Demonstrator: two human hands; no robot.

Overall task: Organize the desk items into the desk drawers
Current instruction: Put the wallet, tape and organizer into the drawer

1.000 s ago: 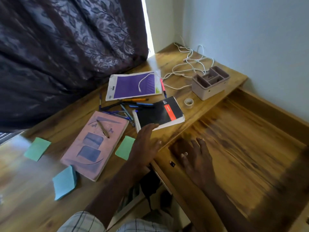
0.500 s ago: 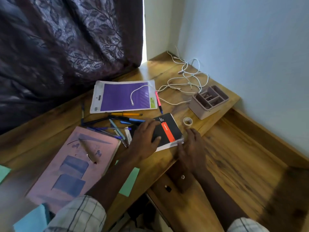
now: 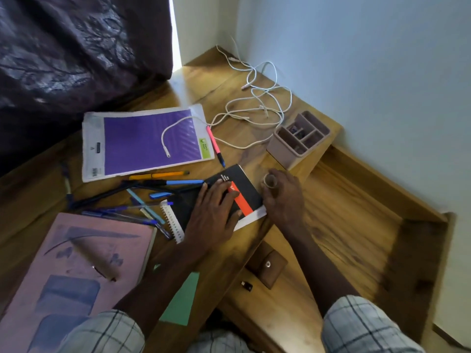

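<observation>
In the last second my right hand has left the open drawer and reached the tape roll at the desk edge, with thumb and fingers curled round it. My left hand has slid forward and now lies spread flat on the black notebook, just beside the roll. So 2 items are in hand and none are in the drawer yet. My fingers cover the roll's underside, so it may still be touching the wood. The organiser holds small dark things I can't make out.
</observation>
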